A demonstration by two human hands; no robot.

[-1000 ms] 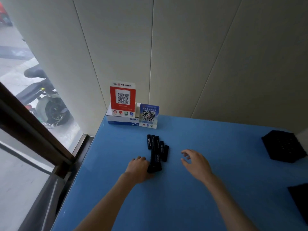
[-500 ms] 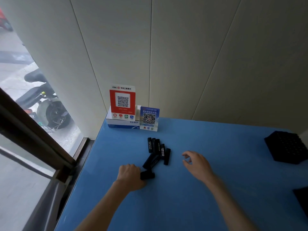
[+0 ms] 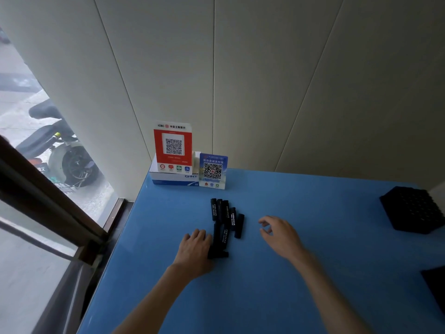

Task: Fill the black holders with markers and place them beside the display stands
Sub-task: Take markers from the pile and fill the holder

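Markers [image 3: 225, 222] lie in a loose black heap at the centre of the frame, on the blue table [image 3: 313, 273], just below the two display stands. Half a second ago your left hand [image 3: 196, 249] sat lower and further left, with one marker dragged crosswise away from the pile; now that hand has moved back up against the heap, its fingers lying along the left side of the pile. A short marker lies crosswise at the thumb side of your left hand, touching it. Whether the thumb actually pinches it I cannot tell, since the palm hides the contact. The slanted marker of a moment ago now lies more nearly in line with the rest.

Your right hand [image 3: 280, 235] has barely shifted: it hovers to the right of the heap with loosely curved fingers, holding nothing and touching no marker.

The black holder [image 3: 413, 208] stands at the right edge of the frame, well apart from the markers, and its sockets look unfilled. A second dark shape [image 3: 435, 285] shows at the lower right edge; it may be another holder, but too little shows to say. The red stand [image 3: 173, 144] sits on a white box [image 3: 173, 178] and the blue stand [image 3: 213, 171] just beside it, upper centre.

So you seem to be gathering and squaring the pile; no marker has reached a holder yet.
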